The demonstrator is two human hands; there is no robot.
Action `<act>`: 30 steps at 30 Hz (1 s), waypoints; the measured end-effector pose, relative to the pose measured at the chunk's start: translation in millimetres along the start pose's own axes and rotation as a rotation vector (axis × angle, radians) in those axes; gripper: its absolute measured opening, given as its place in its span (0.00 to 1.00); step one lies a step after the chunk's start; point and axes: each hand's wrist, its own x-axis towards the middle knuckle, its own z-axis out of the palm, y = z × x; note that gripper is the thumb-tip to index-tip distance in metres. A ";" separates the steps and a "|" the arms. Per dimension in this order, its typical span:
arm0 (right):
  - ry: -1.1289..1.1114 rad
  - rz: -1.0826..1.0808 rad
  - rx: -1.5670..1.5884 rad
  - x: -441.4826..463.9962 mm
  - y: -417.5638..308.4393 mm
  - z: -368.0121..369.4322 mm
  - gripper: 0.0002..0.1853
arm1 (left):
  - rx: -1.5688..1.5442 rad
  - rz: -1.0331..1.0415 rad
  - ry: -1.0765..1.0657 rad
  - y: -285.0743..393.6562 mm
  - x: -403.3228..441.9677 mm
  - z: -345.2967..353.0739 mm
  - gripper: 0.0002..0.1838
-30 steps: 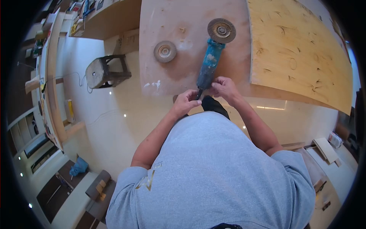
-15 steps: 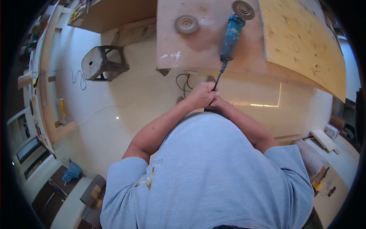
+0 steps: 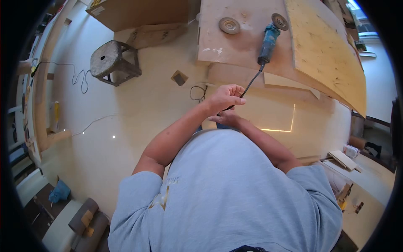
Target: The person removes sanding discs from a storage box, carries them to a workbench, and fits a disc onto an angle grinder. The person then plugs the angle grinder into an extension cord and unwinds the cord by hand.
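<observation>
A blue-green angle grinder [image 3: 268, 44] with a worn disc lies on the workbench, its black power cord [image 3: 253, 80] running down toward me. My left hand [image 3: 226, 96] is loosely closed around this cord, thumb and fingertips pointing right. Just below it, close to my belly, my right hand [image 3: 226, 118] is at the lower stretch of the cord, its fingers pointing left and partly hidden behind the left hand. The cord appears to pass into its grip. A separate round disc [image 3: 229, 25] lies flat on the bench, left of the grinder.
The dusty workbench [image 3: 210, 48] is ahead, with a curved plywood sheet [image 3: 321, 54] on its right. A dark stool [image 3: 110, 61] stands on the floor at left, near a large brown box [image 3: 142, 14]. Looped cable [image 3: 197, 93] lies below the bench.
My hands have loosened from their tight clasp, the left now higher with fingers more extended. My view has shifted, so the bench and grinder appear farther right. The grinder stays on the bench.
</observation>
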 end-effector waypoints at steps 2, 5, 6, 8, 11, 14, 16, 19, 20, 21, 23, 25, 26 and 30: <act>0.144 -0.285 0.397 15.2 29.7 23.6 0.32 | -0.008 0.001 -0.048 -7.6 5.2 -0.3 0.28; 0.363 -0.180 0.451 24.8 19.8 23.3 0.24 | 0.051 0.046 -0.021 -13.6 -2.5 -5.4 0.30; 0.292 -0.161 0.421 17.5 4.6 7.9 0.22 | 0.023 0.084 -0.008 -16.0 -5.6 -7.1 0.30; 0.000 -0.043 0.581 -5.5 -47.1 -38.6 0.17 | -0.039 0.159 0.025 -23.6 -14.4 -12.7 0.31; -0.058 0.117 0.988 -26.5 -81.6 -64.3 0.16 | 0.108 0.197 0.074 -40.0 -29.0 -41.5 0.26; -0.060 -0.017 1.391 -42.6 -90.8 -101.4 0.17 | 0.051 0.198 -0.056 -56.5 -51.4 -66.0 0.21; -0.050 -0.326 1.587 -59.3 -110.1 -141.8 0.18 | 0.067 0.167 -0.105 -82.2 -65.8 -79.1 0.21; 0.077 -0.704 1.850 -86.4 -111.4 -204.7 0.20 | 0.314 0.025 0.012 -88.4 -89.9 -95.7 0.21; 0.086 -0.805 1.933 -94.5 -92.3 -225.2 0.21 | 0.362 -0.011 0.089 -97.2 -98.7 -109.1 0.21; 0.095 -0.908 2.014 -105.2 -73.2 -244.5 0.22 | 0.407 -0.050 0.164 -106.2 -107.5 -122.7 0.22; 0.338 -0.795 1.921 -124.0 -34.2 -261.2 0.23 | 0.402 -0.117 0.306 -119.3 -124.6 -148.8 0.22; 0.500 -0.534 1.930 -132.1 16.1 -249.9 0.28 | 0.414 -0.199 0.402 -104.7 -139.1 -150.5 0.24; 0.538 -0.322 1.983 -131.3 51.2 -226.2 0.32 | 0.417 -0.226 0.445 -99.1 -142.9 -149.3 0.24; 0.362 0.456 1.722 -134.6 48.9 -161.4 0.42 | 0.595 -0.251 0.531 -54.6 -141.0 -116.6 0.23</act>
